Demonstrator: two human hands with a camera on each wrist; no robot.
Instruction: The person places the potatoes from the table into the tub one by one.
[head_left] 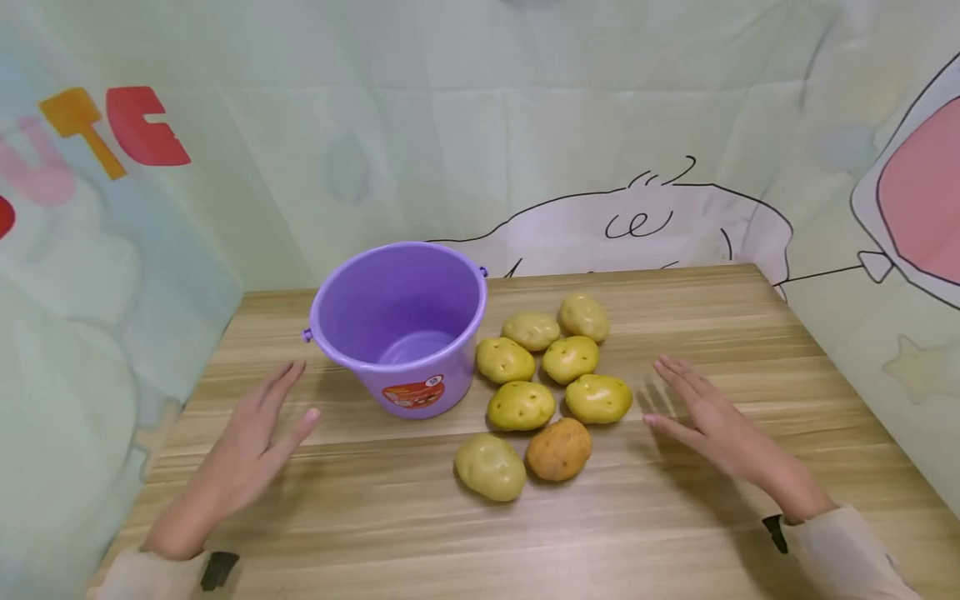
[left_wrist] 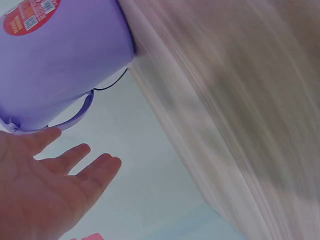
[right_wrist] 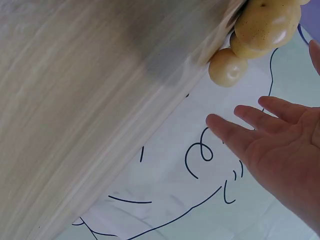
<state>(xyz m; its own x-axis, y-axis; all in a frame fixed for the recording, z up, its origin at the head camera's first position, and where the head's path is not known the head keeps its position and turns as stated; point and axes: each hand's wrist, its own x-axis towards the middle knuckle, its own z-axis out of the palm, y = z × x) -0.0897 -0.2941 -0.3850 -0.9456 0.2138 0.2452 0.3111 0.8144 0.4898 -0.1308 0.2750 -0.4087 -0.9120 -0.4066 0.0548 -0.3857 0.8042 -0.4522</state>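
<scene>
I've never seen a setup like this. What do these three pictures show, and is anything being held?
There's no robot: you see a person's left hand and right hand, both bare. The wide picture comes from a camera on the head, looking forward and down. The other two come from cameras on the wrists, so they look tilted.

On the table stands a purple bucket. Right of it lie seven yellowish potatoes and one orange-brown potato.

Neither hand holds anything; one is near the bucket, the other near the potatoes.
</scene>
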